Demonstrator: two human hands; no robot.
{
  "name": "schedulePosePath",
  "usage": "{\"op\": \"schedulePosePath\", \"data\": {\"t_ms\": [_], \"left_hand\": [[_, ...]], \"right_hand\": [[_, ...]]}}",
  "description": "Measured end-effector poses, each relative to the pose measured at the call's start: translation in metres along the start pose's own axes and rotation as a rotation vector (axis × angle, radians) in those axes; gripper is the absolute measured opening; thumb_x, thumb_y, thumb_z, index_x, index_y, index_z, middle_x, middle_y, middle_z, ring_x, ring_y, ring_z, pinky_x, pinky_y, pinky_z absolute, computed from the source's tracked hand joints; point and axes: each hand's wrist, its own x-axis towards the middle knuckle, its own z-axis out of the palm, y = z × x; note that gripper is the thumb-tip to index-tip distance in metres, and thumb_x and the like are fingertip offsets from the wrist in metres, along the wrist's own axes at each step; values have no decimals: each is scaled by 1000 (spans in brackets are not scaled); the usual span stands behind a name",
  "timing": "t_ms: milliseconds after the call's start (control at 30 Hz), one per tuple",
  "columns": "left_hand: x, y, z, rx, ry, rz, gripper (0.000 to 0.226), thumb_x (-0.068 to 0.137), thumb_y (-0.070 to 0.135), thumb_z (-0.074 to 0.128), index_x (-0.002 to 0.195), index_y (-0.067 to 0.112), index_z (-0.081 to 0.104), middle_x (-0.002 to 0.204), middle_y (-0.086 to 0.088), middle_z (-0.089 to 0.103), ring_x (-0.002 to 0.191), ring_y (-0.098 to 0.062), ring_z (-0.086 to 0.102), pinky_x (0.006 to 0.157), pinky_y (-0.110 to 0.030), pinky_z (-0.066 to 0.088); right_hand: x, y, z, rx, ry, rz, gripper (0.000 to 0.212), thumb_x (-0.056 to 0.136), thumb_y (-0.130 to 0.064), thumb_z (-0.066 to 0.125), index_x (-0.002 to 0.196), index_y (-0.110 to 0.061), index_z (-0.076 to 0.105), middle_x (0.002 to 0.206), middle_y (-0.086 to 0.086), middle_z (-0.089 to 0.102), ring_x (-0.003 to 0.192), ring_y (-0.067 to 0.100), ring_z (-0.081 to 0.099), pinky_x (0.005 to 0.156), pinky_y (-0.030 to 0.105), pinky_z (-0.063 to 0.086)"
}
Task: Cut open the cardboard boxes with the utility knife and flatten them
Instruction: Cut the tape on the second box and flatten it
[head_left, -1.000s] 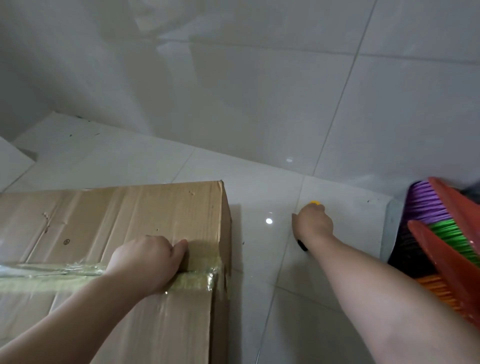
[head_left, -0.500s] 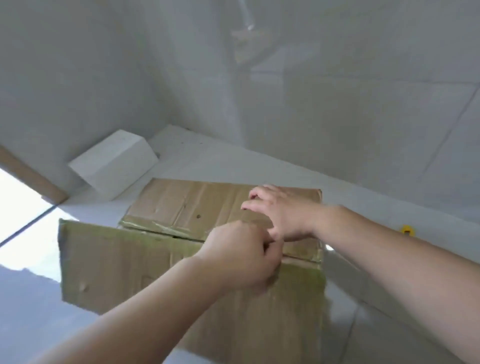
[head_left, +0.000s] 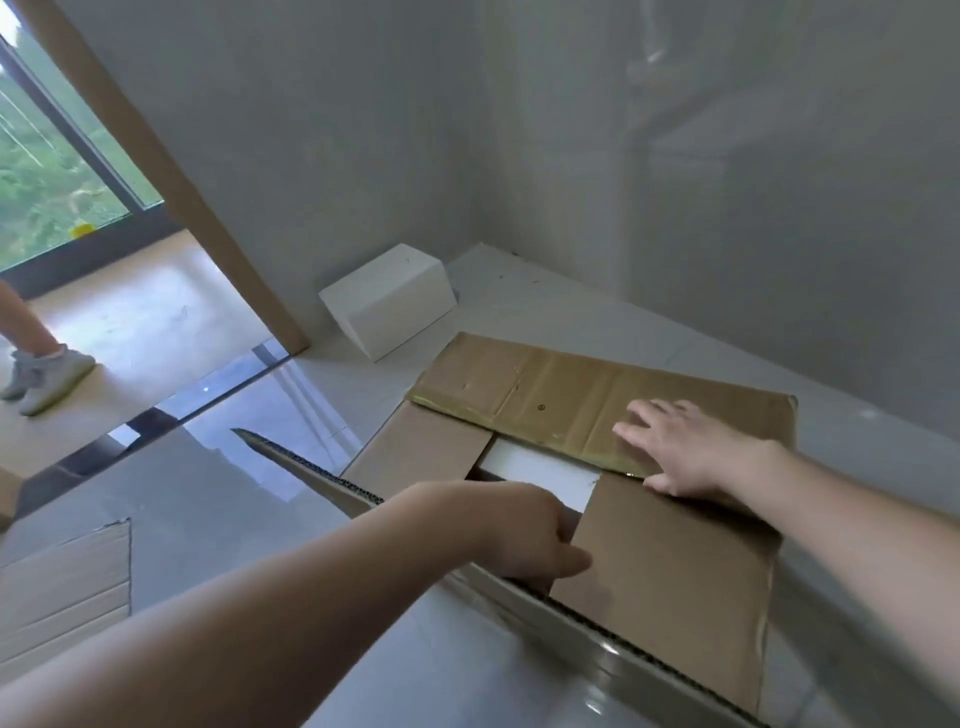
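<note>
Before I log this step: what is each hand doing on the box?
Left hand: grips the edge of an inner flap of the cardboard box.
Right hand: open, fingers spread flat on the far flap.

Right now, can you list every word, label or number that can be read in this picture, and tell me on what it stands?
None can be read.
Cardboard box: only a small dark round mark on the far flap, no letters.
White box: plain.
Flat cardboard: no print visible.

The cardboard box (head_left: 670, 571) is matt brown, its cut edges showing corrugation, with glossy yellowed tape (head_left: 519, 423) along one flap. The tiled floor (head_left: 249, 483) is glossy.
</note>
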Motion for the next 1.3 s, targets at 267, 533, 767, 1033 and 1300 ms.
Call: {"op": "schedulePosePath", "data": {"t_ms": [267,533,767,1033,1300], "left_hand": [[-26,-53,86,243,-70,156,76,87,72,35,141,19,33,144,-7,38,133,-28,36,109,-47,31],[30,-91,112,338,33,175,99,67,69,69,142,16,33,139,-6,47,129,-26,43,111,-41,30],[57,-95,113,328,-13,122,69,65,54,79,121,24,53,101,0,67,94,-26,61,75,-33,48],[76,-97,122,377,104,83,17,91,31,60,97,16,64,90,-5,67,88,-28,61,72,-34,45],[90,-141,111,390,179,26,16,87,35,63,96,23,67,92,4,68,93,-19,61,84,-31,45]], "right_hand": [[-2,3,-34,-44,680,-73,22,55,9,49,69,-8,54,70,11,48,46,29,52,40,25,31],[43,25,-34,-163,708,181,44,78,2,49,122,5,55,130,33,43,117,47,42,95,55,40],[79,55,-6,-56,307,357,88,91,-59,39,153,-11,-3,158,15,-17,146,31,-16,119,45,-2],[119,69,28,329,87,486,63,97,-53,32,144,-11,31,152,13,33,137,31,33,106,42,33],[114,56,32,257,177,618,47,102,-40,29,114,-7,60,116,17,61,107,34,56,75,34,38]]}}
